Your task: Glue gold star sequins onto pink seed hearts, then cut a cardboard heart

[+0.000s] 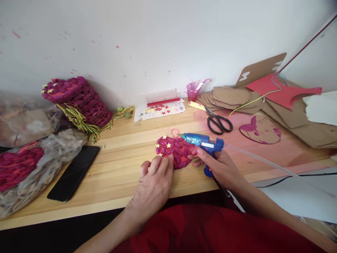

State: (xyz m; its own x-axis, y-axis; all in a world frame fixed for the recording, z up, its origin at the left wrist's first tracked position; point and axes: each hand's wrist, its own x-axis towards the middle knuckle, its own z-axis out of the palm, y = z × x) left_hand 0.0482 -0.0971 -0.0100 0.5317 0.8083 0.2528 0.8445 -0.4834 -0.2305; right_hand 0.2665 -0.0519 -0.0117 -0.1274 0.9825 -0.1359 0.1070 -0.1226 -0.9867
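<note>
A heart-like piece covered in magenta, shell-like bits [181,152] lies near the table's front edge, with several small yellow stars [169,145] on its left part. My left hand [155,179] is closed over its lower left edge, fingers together and pressing on it. A speck of yellow shows under those fingers; whatever else they cover is hidden. In my right hand [221,167] is a blue hot glue gun [196,139], its nozzle pointing left just above the piece. A long clear glue stick [263,160] sticks out of its back. A pink loop [175,133] stands at the piece's top.
Black scissors [219,123], a cardboard heart [260,130] and stacked cardboard ovals [229,96] lie right. Behind are a sheet with loose stars [160,110] and a pink cup [193,91]. Leftward are a phone [75,174], plastic bags [58,151] and a magenta shell-covered bundle [81,100].
</note>
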